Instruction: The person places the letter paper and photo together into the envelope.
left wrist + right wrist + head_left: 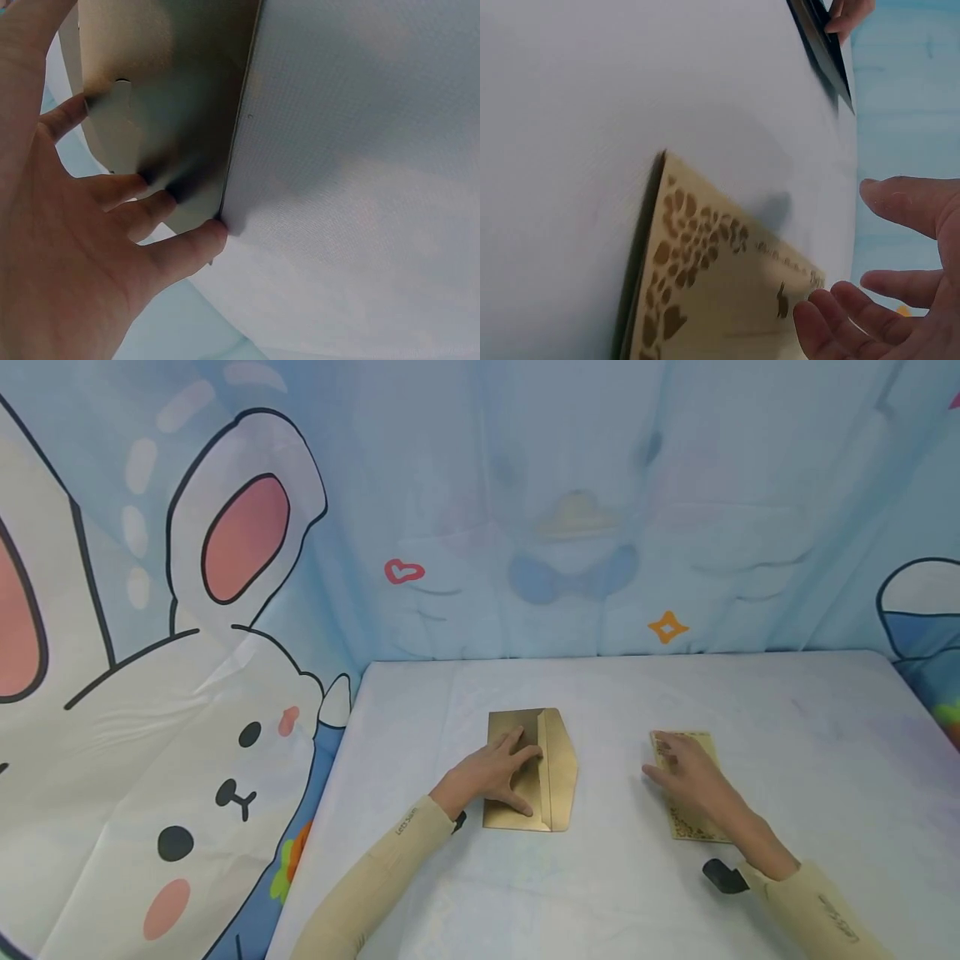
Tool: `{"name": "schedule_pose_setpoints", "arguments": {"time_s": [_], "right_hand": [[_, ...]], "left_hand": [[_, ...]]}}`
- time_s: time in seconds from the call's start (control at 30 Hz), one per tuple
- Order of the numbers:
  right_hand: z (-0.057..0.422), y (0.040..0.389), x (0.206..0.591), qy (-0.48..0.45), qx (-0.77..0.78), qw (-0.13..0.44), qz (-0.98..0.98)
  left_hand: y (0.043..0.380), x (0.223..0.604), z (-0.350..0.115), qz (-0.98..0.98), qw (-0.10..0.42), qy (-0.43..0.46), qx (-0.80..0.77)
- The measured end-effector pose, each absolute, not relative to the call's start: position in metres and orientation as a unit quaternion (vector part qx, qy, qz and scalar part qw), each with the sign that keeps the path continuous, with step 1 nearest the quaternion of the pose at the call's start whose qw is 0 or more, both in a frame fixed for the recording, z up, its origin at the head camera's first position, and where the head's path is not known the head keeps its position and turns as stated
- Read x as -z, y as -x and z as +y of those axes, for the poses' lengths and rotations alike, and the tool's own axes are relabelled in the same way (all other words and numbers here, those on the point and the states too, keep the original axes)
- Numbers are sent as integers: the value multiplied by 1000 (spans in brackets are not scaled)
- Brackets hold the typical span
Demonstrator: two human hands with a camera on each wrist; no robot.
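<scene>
A gold envelope lies on the white table with its pointed flap opened out to the right. My left hand rests on it with fingers spread, and in the left wrist view the fingertips touch its surface and edge. To the right lies a cream-gold card with brown leafy patterning and a small rabbit figure, seen close in the right wrist view. My right hand hovers over the card's upper part, fingers loosely bent and thumb apart, holding nothing.
The white-covered table extends around both pieces. Behind it hangs a light blue cloth with a heart and a star. A large printed rabbit fills the left side. Black wrist-worn devices sit by the cuffs.
</scene>
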State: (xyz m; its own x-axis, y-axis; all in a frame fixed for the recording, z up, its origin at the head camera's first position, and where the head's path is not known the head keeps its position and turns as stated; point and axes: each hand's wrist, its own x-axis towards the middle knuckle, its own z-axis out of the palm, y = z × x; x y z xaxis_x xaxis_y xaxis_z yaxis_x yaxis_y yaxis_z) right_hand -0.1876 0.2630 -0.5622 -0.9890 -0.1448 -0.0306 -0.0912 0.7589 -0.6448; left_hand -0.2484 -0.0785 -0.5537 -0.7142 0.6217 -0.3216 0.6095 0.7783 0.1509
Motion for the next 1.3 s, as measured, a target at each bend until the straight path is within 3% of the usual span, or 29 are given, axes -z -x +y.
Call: {"name": "schedule_pose_setpoints", "arguments": {"time_s": [0.37,1.3], "right_hand": [[284,179,567,32,312,52,948],[295,164,587,-50,258,-10,965]], "left_hand": [[248,555,-78,926,185,-328,-25],[249,553,-78,923,188,-336,-24]]}}
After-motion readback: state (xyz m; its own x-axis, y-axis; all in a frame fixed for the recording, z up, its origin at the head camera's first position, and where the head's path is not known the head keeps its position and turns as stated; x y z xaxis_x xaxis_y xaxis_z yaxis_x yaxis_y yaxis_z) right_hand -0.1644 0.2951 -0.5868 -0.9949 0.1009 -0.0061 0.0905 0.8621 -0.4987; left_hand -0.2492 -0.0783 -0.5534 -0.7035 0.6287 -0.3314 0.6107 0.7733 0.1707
